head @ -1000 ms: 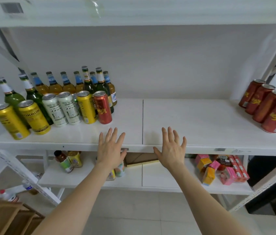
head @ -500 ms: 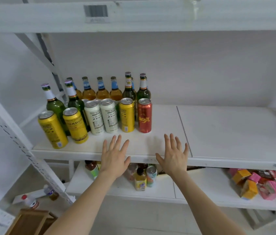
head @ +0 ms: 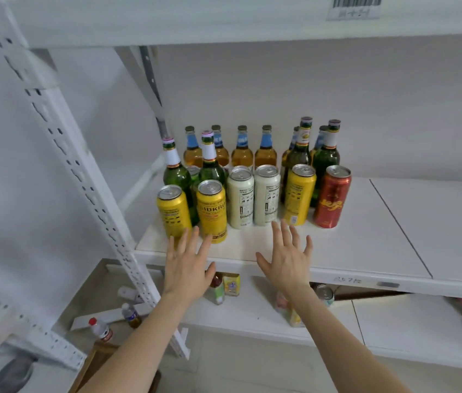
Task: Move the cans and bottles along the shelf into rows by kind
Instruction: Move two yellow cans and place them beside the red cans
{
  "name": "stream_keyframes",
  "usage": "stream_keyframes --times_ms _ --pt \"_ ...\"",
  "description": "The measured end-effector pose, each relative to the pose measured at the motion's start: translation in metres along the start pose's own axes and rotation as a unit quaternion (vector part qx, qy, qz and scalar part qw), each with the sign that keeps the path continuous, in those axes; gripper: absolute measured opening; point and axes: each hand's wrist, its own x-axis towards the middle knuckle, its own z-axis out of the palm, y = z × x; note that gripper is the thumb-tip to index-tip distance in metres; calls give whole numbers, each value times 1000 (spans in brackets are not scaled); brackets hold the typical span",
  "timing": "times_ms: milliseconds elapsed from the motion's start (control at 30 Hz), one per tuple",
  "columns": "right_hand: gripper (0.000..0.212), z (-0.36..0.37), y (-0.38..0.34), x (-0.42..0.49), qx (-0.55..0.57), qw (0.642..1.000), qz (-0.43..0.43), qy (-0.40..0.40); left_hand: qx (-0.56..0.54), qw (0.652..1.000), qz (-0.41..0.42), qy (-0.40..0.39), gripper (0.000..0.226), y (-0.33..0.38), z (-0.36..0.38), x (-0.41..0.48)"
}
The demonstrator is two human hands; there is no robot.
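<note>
Cans: six tall, smooth metal ones stood upright in a front row at the left end of the white shelf (head: pixel 366 251). That was two yellow cans (head: pixel 212 212), two white cans (head: pixel 240 198), a third yellow can (head: pixel 299 195), then a red can (head: pixel 332 198).
Bottles: four green bottles (head: pixel 175 171) in glossy glass with white neck labels stood right behind the cans. Amber bottles (head: pixel 242 154) with blue neck labels lined the back.
Left hand (head: pixel 185 268): flat, fingers spread, gripping nothing, fingertips just in front of the two left yellow cans.
Right hand (head: pixel 288 260): same deal, spread and empty, fingertips near the white cans' bases.
Lower shelf (head: pixel 252 313): held a few small bottles (head: pixel 217 289), too blurry to read tbh.
</note>
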Motion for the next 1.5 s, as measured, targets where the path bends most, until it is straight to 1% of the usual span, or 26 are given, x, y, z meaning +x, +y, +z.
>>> stream_keyframes --times_ms 100,200,367,500,633,733,800,833,900,933,1000,1067,1200,1300,1367,1500 --pt "84 7 -35 6 11 1000 -6 -6 -28 999 1 36 63 -29 1 -10" --pt "85 11 -67 12 23 1000 -3 11 -28 997 5 66 61 -59 2 -14" --pt "86 13 -106 22 55 997 11 48 -19 997 8 70 61 -106 6 -7" --pt "84 14 -121 30 90 990 15 107 -32 997 19 70 61 -123 9 7" --pt "83 12 -123 43 148 984 40 86 -94 993 11 71 67 -122 14 25" --pt "77 12 -121 55 229 971 35 60 -191 981 -8 45 69 -117 19 38" --pt "72 11 -120 63 302 952 23 46 -282 959 -24 4 68 -115 23 46" --pt "68 11 -120 66 341 939 19 40 -343 938 -36 -24 68 -114 25 50" --pt "63 11 -119 73 402 915 28 22 -460 881 -68 -81 66 -114 27 56" --pt "61 11 -118 76 422 906 41 8 -501 855 -88 -103 65 -114 27 59" --pt "59 12 -116 80 462 884 70 -27 -554 813 -122 -131 65 -114 29 65" --pt "59 13 -113 82 507 856 88 -52 -588 783 -143 -145 68 -115 31 71" --pt "57 14 -109 85 575 809 100 -70 -632 743 -162 -153 71 -115 34 78" --pt "58 12 -108 85 594 795 95 -82 -646 729 -171 -150 73 -116 34 77" --pt "55 10 -108 84 609 782 99 -87 -655 720 -173 -153 72 -117 32 75" --pt "39 9 -108 73 667 720 156 -117 -671 698 -178 -174 72 -119 27 65"
